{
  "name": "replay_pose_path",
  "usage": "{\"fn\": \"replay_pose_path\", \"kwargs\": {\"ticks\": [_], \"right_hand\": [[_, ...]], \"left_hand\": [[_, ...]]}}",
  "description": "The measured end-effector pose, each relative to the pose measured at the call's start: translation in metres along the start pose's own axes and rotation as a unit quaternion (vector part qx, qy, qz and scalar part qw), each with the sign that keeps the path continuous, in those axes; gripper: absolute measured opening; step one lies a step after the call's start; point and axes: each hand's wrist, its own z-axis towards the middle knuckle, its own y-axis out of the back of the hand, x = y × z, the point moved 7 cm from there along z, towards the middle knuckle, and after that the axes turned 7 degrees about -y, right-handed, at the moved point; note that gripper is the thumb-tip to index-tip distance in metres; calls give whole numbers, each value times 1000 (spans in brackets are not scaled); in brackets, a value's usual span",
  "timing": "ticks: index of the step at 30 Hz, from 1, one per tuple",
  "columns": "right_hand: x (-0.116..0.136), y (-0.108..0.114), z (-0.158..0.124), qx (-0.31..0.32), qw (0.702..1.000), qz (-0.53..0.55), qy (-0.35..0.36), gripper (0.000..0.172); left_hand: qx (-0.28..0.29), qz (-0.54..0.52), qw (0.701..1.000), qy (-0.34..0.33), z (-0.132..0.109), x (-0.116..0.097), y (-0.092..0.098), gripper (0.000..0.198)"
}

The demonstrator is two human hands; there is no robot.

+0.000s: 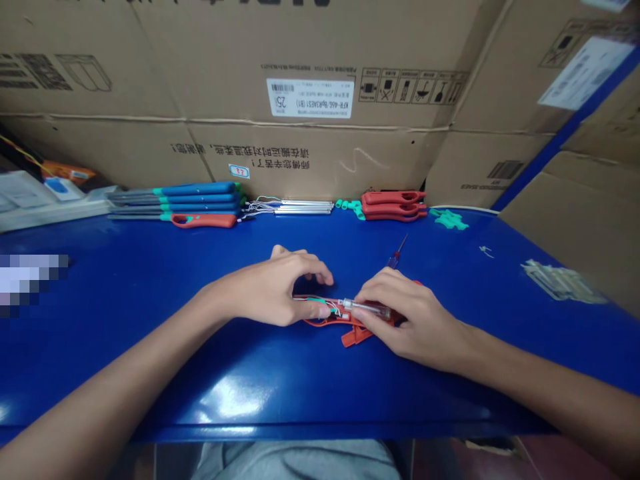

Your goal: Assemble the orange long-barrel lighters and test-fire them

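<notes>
An opened red lighter casing (314, 323) lies on the blue table, with thin wires and a green piece (316, 301) inside it. My left hand (277, 287) is over its left end. The thumb rests at the green piece while the curved fingers stay apart above. Between the thumb and fingers of my right hand (415, 317) is a clear plastic lighter fuel tank (367, 307), held lengthwise over the casing's right part. More red plastic (354, 335) shows under that hand, partly hidden. Just beyond it lies a screwdriver (395, 257).
Along the back stand blue-handled lighters (200, 199), a red lighter (205, 221), metal rods with wires (305, 207), red casings (393, 207) and green pieces (449, 219). Clear parts (565, 281) lie at right. A cardboard box (225, 80) walls the back.
</notes>
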Motion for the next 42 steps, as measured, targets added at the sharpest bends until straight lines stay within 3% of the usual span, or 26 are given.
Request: {"fn": "replay_pose_path", "kwargs": {"ticks": [6, 16, 24, 31, 35, 42], "right_hand": [[-3, -2, 0, 14, 999, 12, -36, 7], [-3, 0, 0, 7, 998, 48, -45, 8], [-8, 2, 2, 27, 991, 70, -111, 6], [-7, -1, 1, 86, 967, 176, -160, 27], [-15, 1, 2, 101, 927, 301, -200, 35], [-21, -15, -2, 197, 791, 496, -300, 48]], "left_hand": [[46, 19, 999, 14, 1, 6, -6, 21], [28, 1, 999, 38, -1, 8, -8, 15], [26, -45, 999, 9, 0, -1, -8, 13], [15, -73, 997, -31, 2, -6, -8, 15], [15, -103, 994, -26, 1, -5, -9, 13], [-17, -168, 985, -35, -1, -6, -6, 11]]}}
